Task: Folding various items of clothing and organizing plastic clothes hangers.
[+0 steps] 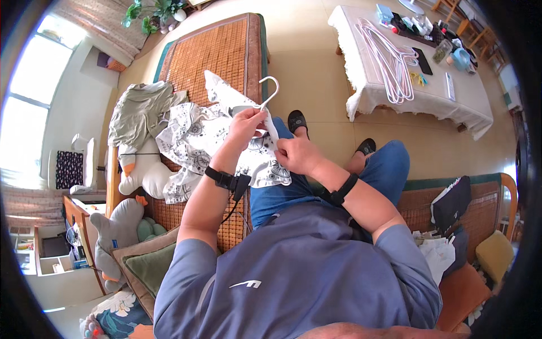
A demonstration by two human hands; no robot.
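A white shirt with a dark compass-like print (199,131) lies across my left thigh and the bead mat beside it. At its upper edge, my left hand (246,126) grips a white clothes hanger (273,87), just below the hook, together with the cloth. The hook points up and away from me, and the hanger's arms are mostly hidden by fabric and fingers. My right hand (300,155) pinches the white edge of the shirt, close to my left hand. The lower hem rests over my jeans (271,203).
An olive-green shirt (137,110) and a white plush goose (148,169) are at the left. A bead-matted bench (216,46) extends ahead. At the far right, a cloth-covered table (368,80) carries several pink-and-white hangers (391,63), a phone (422,61) and a jar (442,51).
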